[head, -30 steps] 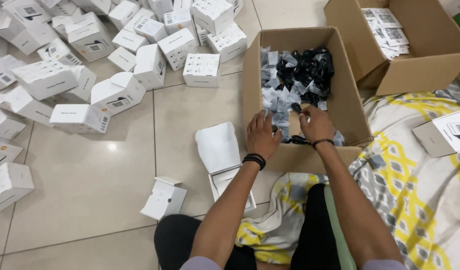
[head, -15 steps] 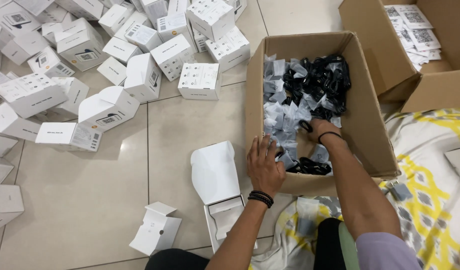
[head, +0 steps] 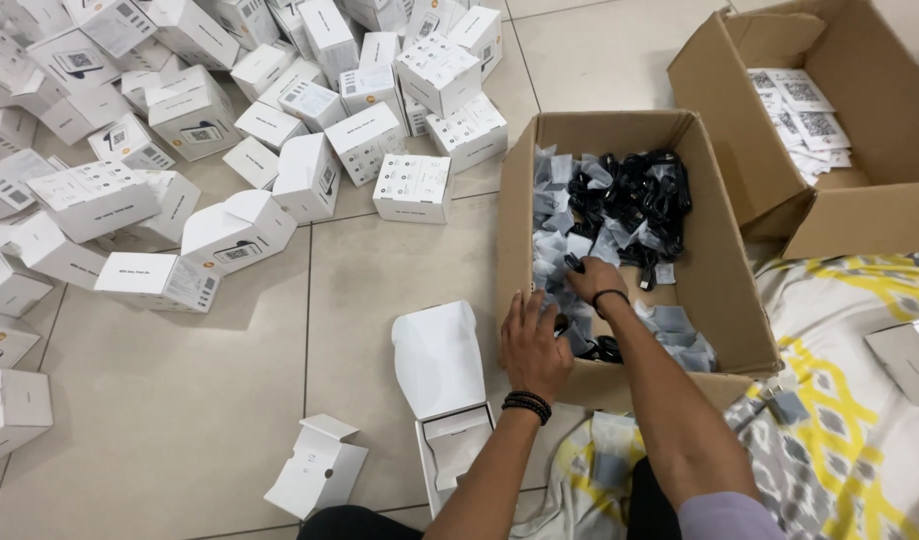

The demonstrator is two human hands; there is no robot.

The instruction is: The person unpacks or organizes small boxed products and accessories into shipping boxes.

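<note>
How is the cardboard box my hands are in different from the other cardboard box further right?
The near cardboard box holds black cables and small clear bags; the far cardboard box holds printed white leaflets. The near one is well filled, the far one mostly bare. Both hands, left hand and right hand, are at the near one. Both are brown and open-topped.

**Operator A:** What type of location is being shown?

**Operator B:** It is looking like an improvised packing area inside a home, not a factory line. Work is taking place directly on a tiled floor (head: 400, 270); no bench is showing.

**Operator A:** Supporting evidence?

**Operator B:** Dozens of identical small white boxes (head: 195, 110) are lying in a loose heap across the tiles. A brown cardboard carton (head: 725, 290) is holding bagged black cables (head: 640, 195), and a second carton (head: 850, 120) is holding printed leaflets (head: 800, 115).

**Operator A:** Domestic indicators?

**Operator B:** A yellow-and-grey patterned bedsheet (head: 860, 440) is lying beside the cartons, with the person sitting at floor level.
</note>
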